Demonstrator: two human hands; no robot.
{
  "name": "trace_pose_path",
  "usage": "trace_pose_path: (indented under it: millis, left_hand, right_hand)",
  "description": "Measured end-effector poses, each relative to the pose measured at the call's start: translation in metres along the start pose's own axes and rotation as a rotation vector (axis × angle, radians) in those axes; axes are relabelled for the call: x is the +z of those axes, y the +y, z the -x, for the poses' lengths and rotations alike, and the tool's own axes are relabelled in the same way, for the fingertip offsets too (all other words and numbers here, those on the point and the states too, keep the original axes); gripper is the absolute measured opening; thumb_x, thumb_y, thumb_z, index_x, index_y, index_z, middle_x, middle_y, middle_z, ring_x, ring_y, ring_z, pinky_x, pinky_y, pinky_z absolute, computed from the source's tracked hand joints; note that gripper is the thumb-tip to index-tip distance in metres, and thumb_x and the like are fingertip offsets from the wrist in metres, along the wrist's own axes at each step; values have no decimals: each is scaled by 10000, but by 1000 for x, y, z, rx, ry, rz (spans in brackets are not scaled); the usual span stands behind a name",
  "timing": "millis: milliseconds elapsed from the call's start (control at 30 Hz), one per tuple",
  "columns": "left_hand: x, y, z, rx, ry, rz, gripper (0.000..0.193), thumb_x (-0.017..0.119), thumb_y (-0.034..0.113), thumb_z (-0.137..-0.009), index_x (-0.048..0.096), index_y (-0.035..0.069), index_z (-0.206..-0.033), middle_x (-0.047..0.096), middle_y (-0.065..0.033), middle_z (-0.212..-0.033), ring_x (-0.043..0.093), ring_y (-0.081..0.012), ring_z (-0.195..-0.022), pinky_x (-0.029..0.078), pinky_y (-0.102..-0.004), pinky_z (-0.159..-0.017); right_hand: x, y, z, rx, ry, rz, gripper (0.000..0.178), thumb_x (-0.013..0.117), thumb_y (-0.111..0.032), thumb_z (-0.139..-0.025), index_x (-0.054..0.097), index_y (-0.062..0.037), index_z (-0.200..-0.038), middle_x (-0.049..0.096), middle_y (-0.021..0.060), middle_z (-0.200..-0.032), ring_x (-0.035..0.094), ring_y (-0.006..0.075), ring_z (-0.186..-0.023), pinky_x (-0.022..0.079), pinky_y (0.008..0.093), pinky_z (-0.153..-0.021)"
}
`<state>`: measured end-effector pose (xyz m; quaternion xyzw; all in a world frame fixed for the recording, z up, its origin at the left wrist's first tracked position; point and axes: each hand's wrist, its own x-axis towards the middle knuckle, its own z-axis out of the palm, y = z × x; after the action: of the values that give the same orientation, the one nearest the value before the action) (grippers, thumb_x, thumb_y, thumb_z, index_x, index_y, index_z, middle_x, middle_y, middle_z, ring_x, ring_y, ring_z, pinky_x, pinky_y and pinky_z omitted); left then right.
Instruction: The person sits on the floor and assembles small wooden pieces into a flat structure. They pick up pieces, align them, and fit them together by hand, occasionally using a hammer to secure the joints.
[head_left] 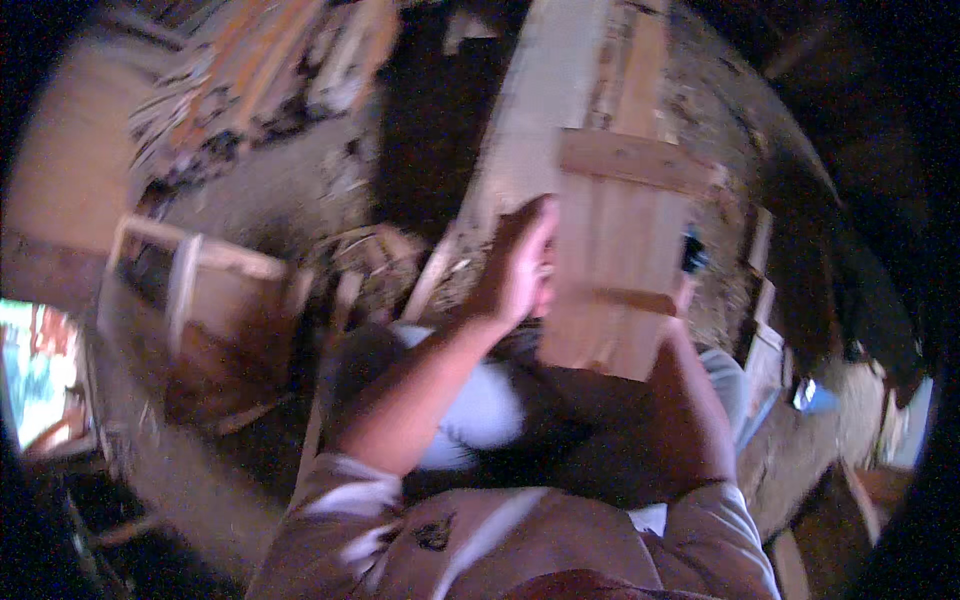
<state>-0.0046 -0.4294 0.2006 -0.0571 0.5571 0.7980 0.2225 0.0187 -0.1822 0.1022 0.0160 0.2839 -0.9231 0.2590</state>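
A small panel of pale wooden boards (625, 235) is held up in front of my lap, with one crosspiece (635, 160) over its far end and another crosspiece (630, 300) nearer to me. My left hand (522, 262) grips the panel's left edge, thumb side up and fingers curled. Along the right edge, my right hand (685, 297) holds on too, mostly hidden behind the wood. Close to that hand shows a small dark object (692, 250), too blurred to name.
A long pale beam (540, 110) runs away from me beyond the panel. To the left stands a wooden frame or box (235, 310) on the ground. Stacked wood strips (290, 65) lie at the far left. Wood scraps and shavings (725, 130) litter the right side.
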Motion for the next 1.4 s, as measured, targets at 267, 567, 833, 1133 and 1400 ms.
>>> trace_pose_path:
  millis: [267, 567, 833, 1133, 1400]
  left_hand:
    - [13, 26, 0, 43, -83, -369, 480, 712, 546, -928, 620, 76, -957, 627, -92, -839, 608, -186, -585, 493, -342, -519]
    - [7, 0, -25, 230, 57, -292, 502, 780, 442, -860, 669, -5, -1061, 690, -240, -1056, 662, -383, -994, 500, -449, -927]
    - [-1, -36, -56, 516, 494, -539, 337, 741, 254, -917, 550, -18, -973, 634, -286, -926, 636, -469, -914, 483, -540, -810]
    - [11, -42, -62, 595, 547, -586, 334, 733, 271, -917, 569, -10, -994, 666, -270, -880, 664, -461, -850, 507, -554, -763]
    - [16, -35, -57, 487, 388, -403, 369, 769, 287, -859, 572, 8, -998, 701, -207, -929, 701, -380, -898, 541, -498, -801]
  right_hand:
    - [-18, -21, 21, -52, 95, 139, 951, 778, -466, -685, 530, 34, -1455, 638, 207, -1362, 593, 396, -1235, 422, 578, -1102]
    - [-21, -48, 21, -105, 74, 320, 898, 755, -589, -856, 550, 70, -1430, 649, 176, -1343, 596, 319, -1243, 426, 506, -1112]
    - [93, -5, -28, -86, 483, 737, 279, 557, -289, -1089, 532, -125, -864, 460, -47, -727, 409, 74, -634, 323, 280, -579]
    - [82, 5, -22, -316, 588, 1216, 396, 546, -400, -1093, 637, -15, -1100, 574, 8, -871, 484, 114, -766, 412, 297, -670]
    - [28, -20, -14, -188, 549, 1354, 412, 529, -224, -1098, 535, -17, -1454, 628, 172, -1280, 634, 278, -1128, 533, 409, -960]
